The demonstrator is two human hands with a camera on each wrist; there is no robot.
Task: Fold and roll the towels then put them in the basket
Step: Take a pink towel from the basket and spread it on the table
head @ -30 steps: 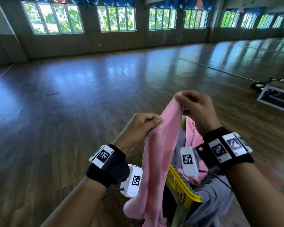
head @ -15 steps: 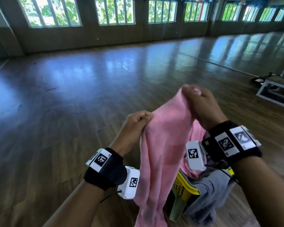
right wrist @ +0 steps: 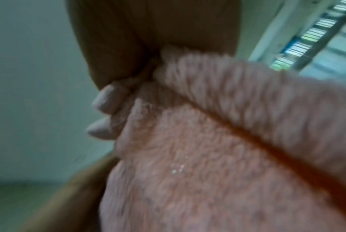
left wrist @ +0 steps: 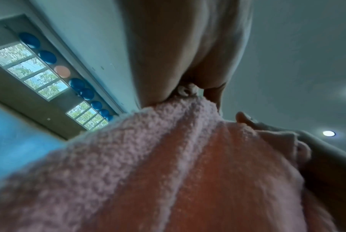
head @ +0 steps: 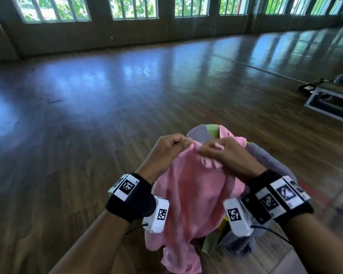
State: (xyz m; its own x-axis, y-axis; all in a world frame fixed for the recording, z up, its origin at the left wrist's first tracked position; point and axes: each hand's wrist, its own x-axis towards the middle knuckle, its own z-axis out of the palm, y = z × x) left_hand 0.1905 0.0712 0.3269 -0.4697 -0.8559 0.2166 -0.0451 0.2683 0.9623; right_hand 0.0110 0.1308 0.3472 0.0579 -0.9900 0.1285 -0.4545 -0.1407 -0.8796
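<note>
Both hands pinch the top edge of the pink towel (head: 188, 196): the left hand (head: 167, 150) and the right hand (head: 229, 157) are close together. The towel hangs down in front of the yellow basket (head: 225, 222), above the wooden floor (head: 107, 115).

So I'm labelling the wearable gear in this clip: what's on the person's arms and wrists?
Both forearms are bare, with no sleeves. The left hand and right hand each have a wide black wristband carrying white tiles printed with black square-code markers. A white box with its own marker hangs under each wrist, and a thin black cable trails from it. The nails look pale.
</note>
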